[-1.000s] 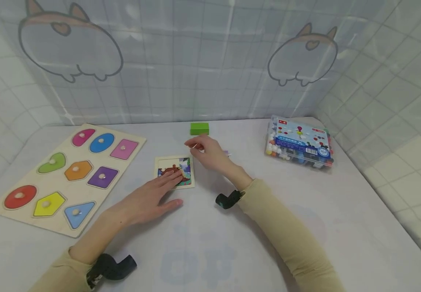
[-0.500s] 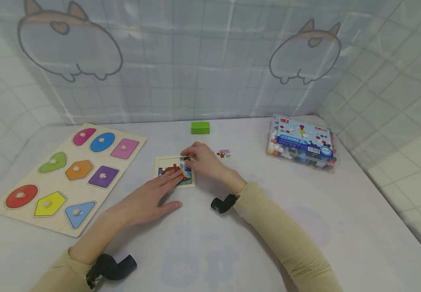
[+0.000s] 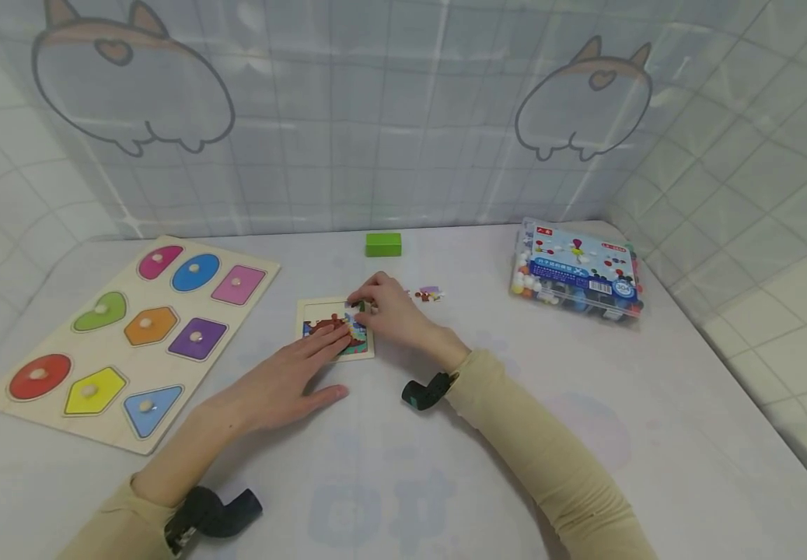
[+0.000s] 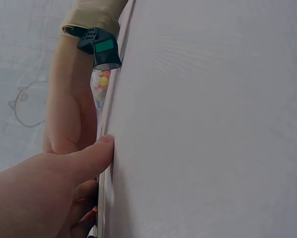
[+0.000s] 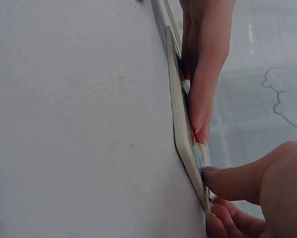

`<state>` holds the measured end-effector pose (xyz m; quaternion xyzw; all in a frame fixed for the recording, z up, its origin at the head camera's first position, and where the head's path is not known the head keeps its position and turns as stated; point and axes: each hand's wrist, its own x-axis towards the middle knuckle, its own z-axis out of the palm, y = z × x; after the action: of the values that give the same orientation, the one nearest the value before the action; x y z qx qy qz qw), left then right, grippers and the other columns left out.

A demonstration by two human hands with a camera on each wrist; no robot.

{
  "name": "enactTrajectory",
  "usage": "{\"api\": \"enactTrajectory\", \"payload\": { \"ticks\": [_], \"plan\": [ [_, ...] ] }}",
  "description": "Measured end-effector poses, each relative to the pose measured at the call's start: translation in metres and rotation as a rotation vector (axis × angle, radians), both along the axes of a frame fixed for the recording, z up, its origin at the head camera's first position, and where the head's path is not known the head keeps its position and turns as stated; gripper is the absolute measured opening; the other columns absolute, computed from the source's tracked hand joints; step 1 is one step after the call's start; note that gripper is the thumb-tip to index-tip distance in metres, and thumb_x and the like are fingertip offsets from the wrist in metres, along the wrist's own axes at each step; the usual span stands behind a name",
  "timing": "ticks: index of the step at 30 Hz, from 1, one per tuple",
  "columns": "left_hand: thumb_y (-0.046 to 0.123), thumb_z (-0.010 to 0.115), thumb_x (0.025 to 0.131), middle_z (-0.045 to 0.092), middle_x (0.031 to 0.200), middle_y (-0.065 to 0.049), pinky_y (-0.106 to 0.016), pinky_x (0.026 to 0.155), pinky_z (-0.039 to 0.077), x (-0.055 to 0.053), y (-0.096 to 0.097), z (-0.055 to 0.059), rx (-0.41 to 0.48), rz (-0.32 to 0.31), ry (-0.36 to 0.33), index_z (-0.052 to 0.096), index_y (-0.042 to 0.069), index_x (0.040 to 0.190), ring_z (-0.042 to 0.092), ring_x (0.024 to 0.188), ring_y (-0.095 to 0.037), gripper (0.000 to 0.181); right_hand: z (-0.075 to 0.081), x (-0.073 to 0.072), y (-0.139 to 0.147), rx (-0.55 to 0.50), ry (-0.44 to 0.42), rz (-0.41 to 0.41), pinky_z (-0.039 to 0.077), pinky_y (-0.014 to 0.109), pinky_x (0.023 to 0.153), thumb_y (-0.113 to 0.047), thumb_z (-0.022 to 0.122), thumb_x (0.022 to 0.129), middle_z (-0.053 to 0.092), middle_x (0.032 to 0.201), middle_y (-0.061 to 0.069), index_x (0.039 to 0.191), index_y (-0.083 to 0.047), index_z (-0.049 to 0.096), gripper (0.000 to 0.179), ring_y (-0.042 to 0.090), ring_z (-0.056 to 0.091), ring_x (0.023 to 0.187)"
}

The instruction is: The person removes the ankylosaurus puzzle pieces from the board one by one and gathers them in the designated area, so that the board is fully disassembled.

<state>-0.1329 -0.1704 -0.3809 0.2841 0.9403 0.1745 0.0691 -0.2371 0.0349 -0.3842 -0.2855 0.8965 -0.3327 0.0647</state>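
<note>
pressing puzzle board (image 3: 316,311) | left grip (image 3: 290,387): fingers straight | right grip (image 3: 395,313): pinched on puzzle piece (image 3: 359,306)

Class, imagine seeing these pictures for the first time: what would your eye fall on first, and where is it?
Probably the board with nine bright knobbed shapes, at the left of the white table. Next, the small framed puzzle near the middle, with the left hand resting on it and the right hand at its far right corner. Then the clear box of colourful pieces, at the back right.
</note>
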Motion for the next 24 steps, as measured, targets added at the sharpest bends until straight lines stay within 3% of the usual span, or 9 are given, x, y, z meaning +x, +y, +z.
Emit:
{"api": "enactTrajectory", "payload": {
  "ticks": [10, 24],
  "plan": [
    [0.048, 0.06, 0.097, 0.033, 0.162, -0.011, -0.055, 0.118, 0.031, 0.002, 0.0001, 0.0014, 0.0, 0.005, 0.008, 0.036, 0.009, 0.155, 0.03, 0.149, -0.033, 0.074, 0.0008, 0.0012, -0.0009, 0.049, 0.056, 0.021, 0.044, 0.039, 0.1, -0.012, 0.065, 0.097, 0.056, 0.122, 0.013, 0.125, -0.007, 0.07, 0.029, 0.028, 0.052, 0.116],
    [0.048, 0.061, 0.096, 0.032, 0.163, -0.01, -0.054, 0.119, 0.03, 0.0, 0.0004, -0.0006, -0.004, 0.006, 0.001, 0.035, 0.009, 0.156, 0.029, 0.15, -0.032, 0.075, -0.0039, -0.0006, -0.001, 0.05, 0.068, 0.034, 0.044, 0.039, 0.099, -0.011, 0.065, 0.097, 0.055, 0.121, 0.014, 0.123, -0.007, 0.067, 0.027, 0.028, 0.051, 0.115]
  ]
}}
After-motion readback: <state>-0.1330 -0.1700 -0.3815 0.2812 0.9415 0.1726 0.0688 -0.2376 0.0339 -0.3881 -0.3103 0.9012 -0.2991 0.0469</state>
